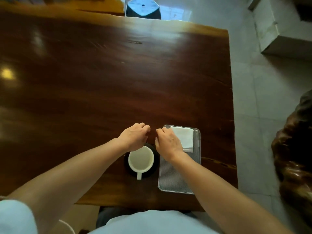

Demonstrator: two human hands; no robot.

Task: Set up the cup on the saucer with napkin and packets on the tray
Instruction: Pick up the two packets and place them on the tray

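Note:
A white cup (141,159) stands on a dark saucer (155,153) on the table, its handle pointing toward me. Right of it lies a striped metal tray (172,179) with a folded white napkin (184,136) on its far end. My left hand (135,135) hovers just beyond the cup, fingers curled. My right hand (167,142) is over the tray's far left corner, beside the napkin, fingers bent down. Whether either hand holds something small is hidden. No packets are visible.
The dark wooden table (101,81) stretches far and left. Its right edge runs just past the tray, with tiled floor (263,115) beyond. A dark carved wooden object (295,149) stands at the right. A blue stool (143,7) sits at the far edge.

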